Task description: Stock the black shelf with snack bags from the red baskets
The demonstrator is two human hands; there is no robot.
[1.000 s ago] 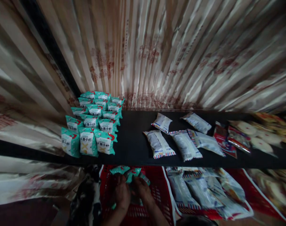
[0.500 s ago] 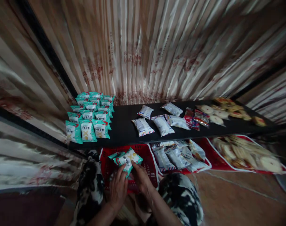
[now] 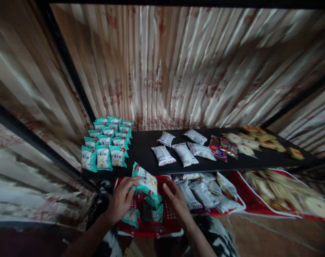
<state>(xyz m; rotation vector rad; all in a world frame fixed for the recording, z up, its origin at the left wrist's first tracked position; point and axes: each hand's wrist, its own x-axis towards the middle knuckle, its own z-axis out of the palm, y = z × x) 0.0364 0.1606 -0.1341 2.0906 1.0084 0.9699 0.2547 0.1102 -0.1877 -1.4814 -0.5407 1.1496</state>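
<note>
My left hand (image 3: 124, 196) grips the left edge of a teal and white snack bag (image 3: 146, 180), which is tilted above a red basket (image 3: 170, 214). On the bag's right side my right hand (image 3: 175, 196) is apart from it, fingers spread and holding nothing. Inside the basket lie a few more teal snack bags, one (image 3: 130, 217) at the left and another (image 3: 153, 213) near the middle. Rows of the same teal bags (image 3: 103, 157) stand upright at the left end of the black shelf (image 3: 141, 150).
White snack bags (image 3: 185, 155), red packets (image 3: 218, 148), round pale packaged items (image 3: 245, 149) and yellow packets (image 3: 269, 139) lie along the shelf. To the right, a basket of white bags (image 3: 205, 194) and one of pale packaged items (image 3: 272, 189) sit below. A corrugated sheet (image 3: 157, 71) hangs behind.
The snack bag has been raised and turned more upright in my left hand. My right hand has let go of it and moved right. The view has tilted upward.
</note>
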